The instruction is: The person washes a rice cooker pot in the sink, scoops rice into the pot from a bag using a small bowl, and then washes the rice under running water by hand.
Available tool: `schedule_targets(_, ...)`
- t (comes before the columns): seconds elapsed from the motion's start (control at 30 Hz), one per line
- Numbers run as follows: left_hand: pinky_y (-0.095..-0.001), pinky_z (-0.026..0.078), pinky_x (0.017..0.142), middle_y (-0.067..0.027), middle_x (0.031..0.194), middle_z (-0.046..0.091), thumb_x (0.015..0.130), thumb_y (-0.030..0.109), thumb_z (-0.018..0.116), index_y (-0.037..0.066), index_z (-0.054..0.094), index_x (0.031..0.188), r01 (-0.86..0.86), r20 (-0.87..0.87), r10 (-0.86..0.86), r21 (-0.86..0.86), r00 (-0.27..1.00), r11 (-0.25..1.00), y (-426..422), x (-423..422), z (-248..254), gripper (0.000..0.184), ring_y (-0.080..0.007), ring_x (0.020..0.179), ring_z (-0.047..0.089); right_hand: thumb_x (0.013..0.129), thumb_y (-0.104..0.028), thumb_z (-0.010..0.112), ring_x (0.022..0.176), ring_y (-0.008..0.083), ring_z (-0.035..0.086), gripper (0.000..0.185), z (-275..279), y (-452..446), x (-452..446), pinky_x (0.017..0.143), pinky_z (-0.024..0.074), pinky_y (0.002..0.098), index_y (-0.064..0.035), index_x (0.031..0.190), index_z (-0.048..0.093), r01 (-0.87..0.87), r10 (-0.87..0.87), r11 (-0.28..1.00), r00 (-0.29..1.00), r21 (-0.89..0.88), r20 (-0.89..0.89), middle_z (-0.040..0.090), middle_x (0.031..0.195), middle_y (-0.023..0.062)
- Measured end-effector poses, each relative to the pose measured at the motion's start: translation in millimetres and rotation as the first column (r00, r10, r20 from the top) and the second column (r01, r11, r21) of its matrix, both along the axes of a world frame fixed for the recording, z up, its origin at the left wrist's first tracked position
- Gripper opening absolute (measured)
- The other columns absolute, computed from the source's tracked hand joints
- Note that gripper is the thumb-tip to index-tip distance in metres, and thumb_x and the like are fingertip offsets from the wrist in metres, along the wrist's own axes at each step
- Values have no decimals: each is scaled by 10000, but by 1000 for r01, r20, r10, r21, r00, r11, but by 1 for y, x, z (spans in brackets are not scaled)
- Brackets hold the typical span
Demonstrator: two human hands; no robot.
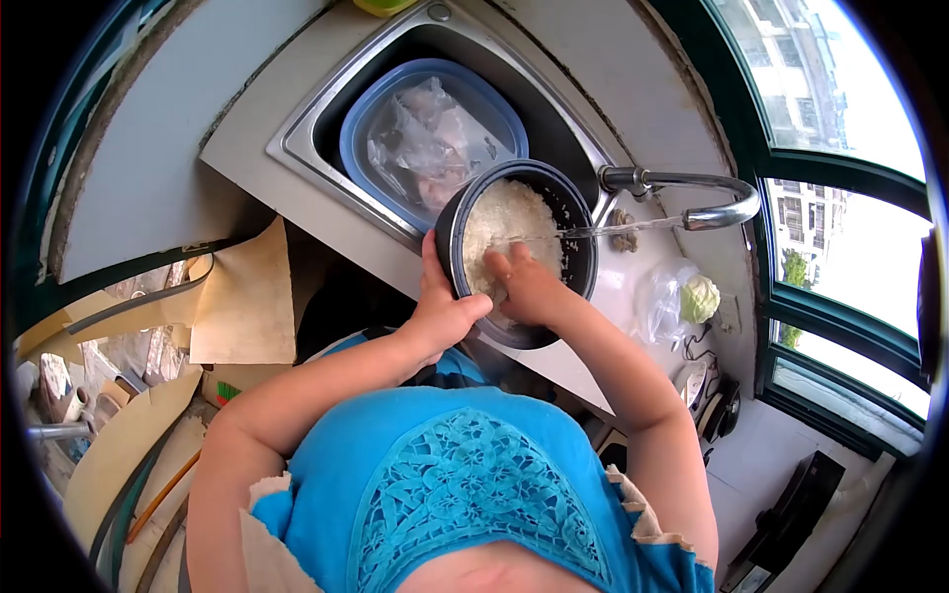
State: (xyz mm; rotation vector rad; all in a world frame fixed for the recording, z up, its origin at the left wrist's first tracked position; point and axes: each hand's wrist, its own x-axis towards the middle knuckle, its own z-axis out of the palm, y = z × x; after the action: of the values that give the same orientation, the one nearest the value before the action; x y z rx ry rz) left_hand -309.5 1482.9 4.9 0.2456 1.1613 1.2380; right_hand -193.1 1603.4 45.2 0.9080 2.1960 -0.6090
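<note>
Left hand clasping round dark-metal pot at eight o'clock, right hand half-curled, fingertips hidden in white grainy rice, grip indiscernible

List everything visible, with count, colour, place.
Counter: one, whitish, around sink
Sink: one, silver, in counter
Basin: one, blue, in sink
Vegetable: one, pale green, counter's right
Plastic bags: at least two, clear, in basin, beside vegetable
Tap: one, silver, right of sink
Pot: one, dark, at sink's near edge
Rice: one heap, white, in pot
Water: one stream, clear, tap to pot
Window frame: one, green, right
Sheets: several, tan, left, amid clutter
Unclear item: one, yellowish, top edge
Fixture: one, black, lower right
Shirt: one, blue, bottom centre
Left hand: one, bare, gripping pot
Right hand: one, bare, in rice
</note>
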Motion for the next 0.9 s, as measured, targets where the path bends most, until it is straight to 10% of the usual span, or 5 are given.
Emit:
schedule_targets(0.23, -360, 341, 1021, -160, 1403, 261, 704, -14, 546, 80, -135, 1428, -59, 62, 56, 41, 996, 997, 0, -6, 14, 998, -265, 1280, 337, 668, -202, 718, 1053, 418, 522, 644, -13, 30, -11, 900, 449, 426, -138, 1252, 454, 44, 49, 958, 947, 282, -317, 380, 1267, 250)
schedule_targets(0.33, -361, 338, 1025, -153, 1405, 255, 709, -28, 535, 95, -148, 1426, -57, 109, 52, 38, 993, 998, 2, -6, 22, 998, -258, 1279, 338, 714, -222, 689, 1030, 406, 543, 660, 4, 14, 3, 866, 467, 432, -150, 1305, 404, 7, -12, 999, 994, 50, 108, 418, 1239, 255)
schedule_targets(0.43, -359, 336, 1025, -146, 1409, 247, 706, -20, 538, 108, -148, 1430, -28, 108, 23, 47, 994, 998, 1, -8, 19, 1005, -254, 1283, 333, 762, -188, 605, 1045, 332, 550, 391, 26, 5, -7, 845, 478, 406, -143, 1149, 568, -283, 270, 942, 958, -181, -96, 528, 1161, 129)
schedule_targets(0.57, -361, 326, 1032, -146, 1414, 243, 695, -6, 545, 112, -147, 1435, -20, 55, 17, 54, 998, 998, 0, -6, 15, 1020, -261, 1293, 324, 772, -146, 539, 966, 229, 569, 181, 10, 47, -50, 743, 483, 327, -126, 901, 663, -555, 737, 676, 519, 485, -434, 610, 973, 64)
schedule_targets(0.9, -364, 383, 994, -165, 1395, 289, 715, -31, 528, 117, -157, 1431, -121, 120, 117, 30, 986, 992, -1, -2, 24, 1002, -265, 1259, 375, 884, -451, 469, 1064, 382, 552, 586, -13, 53, 16, 919, 426, 403, 64, 1165, 482, 200, -188, 973, 976, -111, 113, 557, 1154, 268)
